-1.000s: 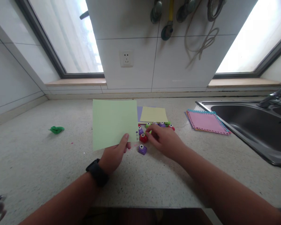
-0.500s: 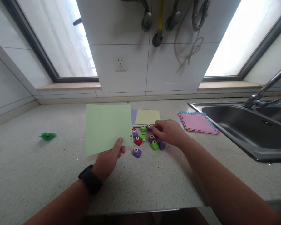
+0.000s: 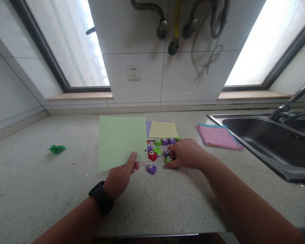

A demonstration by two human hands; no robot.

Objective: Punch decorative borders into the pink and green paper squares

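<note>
My left hand is closed on a pale green sheet of paper, pinching its lower right corner with the thumb on top. Near the sheet's right edge is a small dark star shape. Over a cluster of small craft punches, my right hand has thumb and fingers apart, reaching around a green punch that it partly covers. A purple punch with a star sits apart, nearest me. A red punch and several more purple and green ones lie between the hands.
Yellow paper lies over purple paper behind the punches. To the right, a stack of pink and other coloured sheets with patterned edges rests beside the steel sink. A crumpled green piece lies at left on the speckled counter.
My right hand has come nearer to me from the back of the punches, and its fingers have spread. More punches show at the back. The left hand still holds the green sheet.
</note>
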